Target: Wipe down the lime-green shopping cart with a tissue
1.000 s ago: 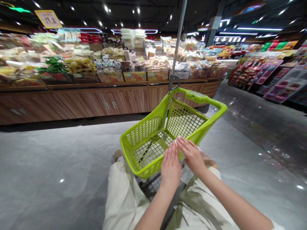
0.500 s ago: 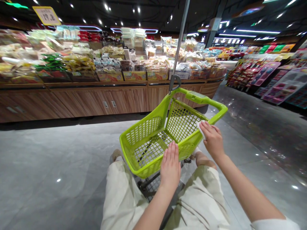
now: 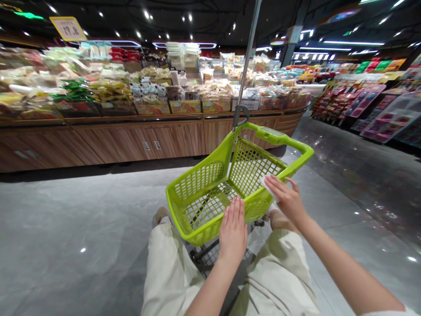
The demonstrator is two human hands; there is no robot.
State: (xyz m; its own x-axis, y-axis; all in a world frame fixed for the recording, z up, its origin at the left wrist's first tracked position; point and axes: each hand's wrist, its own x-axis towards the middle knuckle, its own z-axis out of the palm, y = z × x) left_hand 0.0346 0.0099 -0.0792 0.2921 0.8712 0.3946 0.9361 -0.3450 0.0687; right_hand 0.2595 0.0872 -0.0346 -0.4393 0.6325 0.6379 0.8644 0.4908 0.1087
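A lime-green shopping cart (image 3: pixel 197 239) with a latticed basket stands between my knees. On its near rim my left hand (image 3: pixel 233 228) lies flat, fingers stretched out and close together, holding nothing. Farther right along the same rim, my right hand (image 3: pixel 284 195) presses a white cloth or tissue (image 3: pixel 269 188) against the green plastic, just below the cart's looped handle (image 3: pixel 297 160). Part of the cloth is hidden under the fingers. The basket's inside shows only its grid floor and walls.
A long wooden display counter (image 3: pixel 125 142) heaped with packaged foods runs across the back. A grey pole (image 3: pixel 248 52) rises from the cart's far corner. Racks of packaged goods (image 3: pixel 345 96) stand at the right. A price sign (image 3: pixel 68 29) hangs upper left. Shiny grey floor tiles (image 3: pixel 66 219) surround the cart.
My right hand has slid left and slightly down along the rim with the white cloth. My left hand stays in about the same place on the rim.
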